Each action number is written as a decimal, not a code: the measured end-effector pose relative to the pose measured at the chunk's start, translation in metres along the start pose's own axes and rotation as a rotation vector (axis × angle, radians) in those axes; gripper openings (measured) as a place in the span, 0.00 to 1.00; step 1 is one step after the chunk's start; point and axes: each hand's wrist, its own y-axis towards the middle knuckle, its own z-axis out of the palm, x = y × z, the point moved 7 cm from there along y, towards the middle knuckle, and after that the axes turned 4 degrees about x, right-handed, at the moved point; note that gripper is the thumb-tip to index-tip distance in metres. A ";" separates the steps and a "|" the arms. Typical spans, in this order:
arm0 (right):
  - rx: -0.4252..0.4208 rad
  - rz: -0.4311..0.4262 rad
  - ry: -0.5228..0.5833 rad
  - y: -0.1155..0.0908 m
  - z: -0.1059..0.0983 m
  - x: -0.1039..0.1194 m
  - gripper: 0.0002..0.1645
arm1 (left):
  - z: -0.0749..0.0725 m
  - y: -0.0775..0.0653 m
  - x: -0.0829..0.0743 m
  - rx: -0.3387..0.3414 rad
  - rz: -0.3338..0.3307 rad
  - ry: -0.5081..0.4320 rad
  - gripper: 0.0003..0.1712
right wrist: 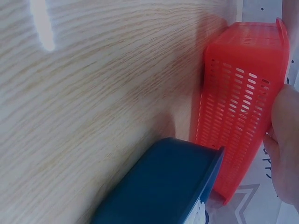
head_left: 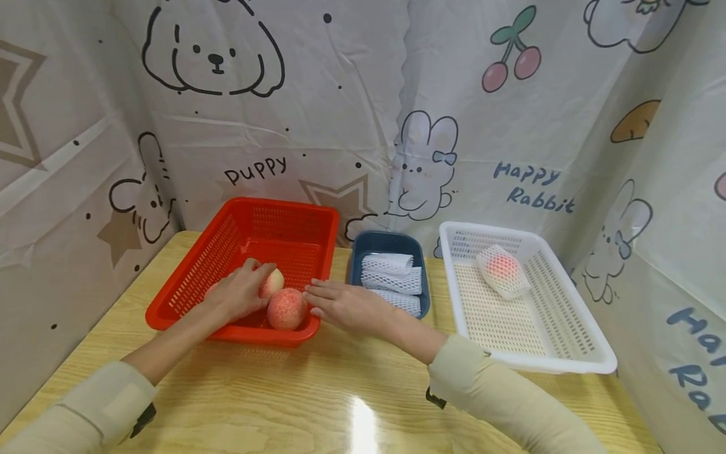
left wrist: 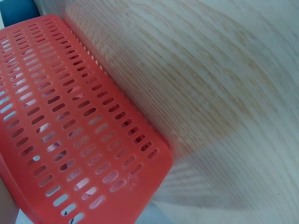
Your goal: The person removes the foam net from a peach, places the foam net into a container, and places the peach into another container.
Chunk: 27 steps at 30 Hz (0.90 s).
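Note:
Inside the red basket [head_left: 326, 246], my left hand [head_left: 241, 293] grips a pale yellow and pink peach [head_left: 274, 284], fingers over its far side and thumb on the near side. A redder peach [head_left: 287, 309] lies beside it in the near right corner. Another peach [head_left: 210, 290] shows partly behind the left wrist. My right hand [head_left: 348, 306] reaches to the basket's right rim with straight fingers close to the redder peach; whether the fingertips touch it I cannot tell. In the right wrist view, the right hand [right wrist: 286, 144] is at the red basket's rim.
A dark blue tray [head_left: 356, 258] with several white foam net sleeves [head_left: 391, 277] stands right of the red basket. Further right, a white basket [head_left: 454, 284] holds one peach in a foam net [head_left: 503, 271]. Printed cloth [head_left: 340, 94] hangs behind the wooden table [head_left: 283, 397].

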 end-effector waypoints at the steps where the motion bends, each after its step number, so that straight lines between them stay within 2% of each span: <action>1: 0.000 0.000 0.001 0.000 -0.001 0.000 0.27 | 0.000 0.000 0.001 -0.001 -0.001 0.004 0.37; 7: -0.005 -0.002 0.017 0.001 -0.002 -0.001 0.27 | 0.000 0.000 0.002 0.005 -0.002 0.029 0.39; 13: -0.008 -0.005 0.022 0.001 -0.001 -0.001 0.26 | 0.002 -0.003 0.003 0.032 -0.033 0.033 0.41; 19: -0.017 -0.010 0.021 0.002 -0.003 0.002 0.26 | -0.001 -0.004 0.003 0.030 -0.044 0.044 0.41; 27: -0.040 -0.009 -0.041 0.002 -0.005 0.004 0.26 | -0.002 -0.007 0.003 0.027 -0.048 0.023 0.43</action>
